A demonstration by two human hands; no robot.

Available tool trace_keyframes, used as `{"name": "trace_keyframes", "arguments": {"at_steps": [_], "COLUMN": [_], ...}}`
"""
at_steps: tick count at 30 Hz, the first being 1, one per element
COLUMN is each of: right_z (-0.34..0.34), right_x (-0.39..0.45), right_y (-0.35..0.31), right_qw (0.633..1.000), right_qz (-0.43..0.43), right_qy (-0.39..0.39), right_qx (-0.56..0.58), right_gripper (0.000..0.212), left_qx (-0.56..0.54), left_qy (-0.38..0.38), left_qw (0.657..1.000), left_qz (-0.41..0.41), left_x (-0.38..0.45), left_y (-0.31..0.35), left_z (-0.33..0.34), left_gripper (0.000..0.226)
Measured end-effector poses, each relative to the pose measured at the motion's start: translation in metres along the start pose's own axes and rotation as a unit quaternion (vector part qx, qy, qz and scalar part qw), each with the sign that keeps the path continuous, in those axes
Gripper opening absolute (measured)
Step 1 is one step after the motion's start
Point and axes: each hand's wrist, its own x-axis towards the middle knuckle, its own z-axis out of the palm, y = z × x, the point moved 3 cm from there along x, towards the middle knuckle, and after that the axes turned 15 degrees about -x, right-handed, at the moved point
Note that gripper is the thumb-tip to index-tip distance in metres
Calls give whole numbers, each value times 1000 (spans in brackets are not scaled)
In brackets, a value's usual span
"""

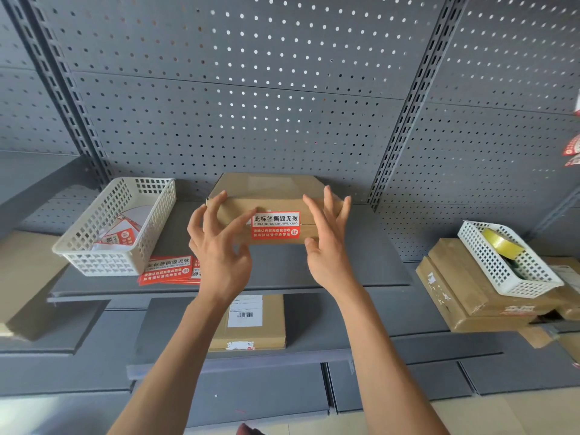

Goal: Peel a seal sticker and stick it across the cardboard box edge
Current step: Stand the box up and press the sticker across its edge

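Note:
A flat cardboard box [270, 188] lies on the grey shelf [361, 271] against the pegboard. A red and white seal sticker [275, 225] is stuck on its front face, across the seam of the flap edge. My left hand [216, 243] hovers at the box's left front with fingers spread, the index finger near the sticker's left end. My right hand [328, 237] is spread at the box's right front, just right of the sticker. Neither hand holds anything. A stack of unused seal stickers [168, 270] lies on the shelf to the left.
A white mesh basket [94, 255] with paper scraps stands left of the box. At the right, another white basket [508, 284] with a yellow tape roll [500, 243] rests on stacked cardboard parcels [461, 296]. A labelled box [251, 321] sits on the lower shelf.

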Motion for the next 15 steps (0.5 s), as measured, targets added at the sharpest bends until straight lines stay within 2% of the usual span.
{"name": "trace_keyframes", "arguments": {"at_steps": [4,9,15], "right_z": [5,14,14], "right_x": [-18,-40,-58], "right_y": [3,4,-2], "right_qw": [1000,998,998], "right_qz": [13,21,25], "right_qy": [-20,-41,-45], "right_qx": [15,35,40], "right_gripper": [92,94,101], "left_qx": [-36,-72,-95], "left_qy": [-20,-28,-25], "left_qw": [999,995,992], "left_qz": [-5,-68,-84], "left_x": [-17,-34,-45], "left_y": [-6,-7,-19], "left_z": [0,1,-2], "left_gripper": [60,59,51]}}
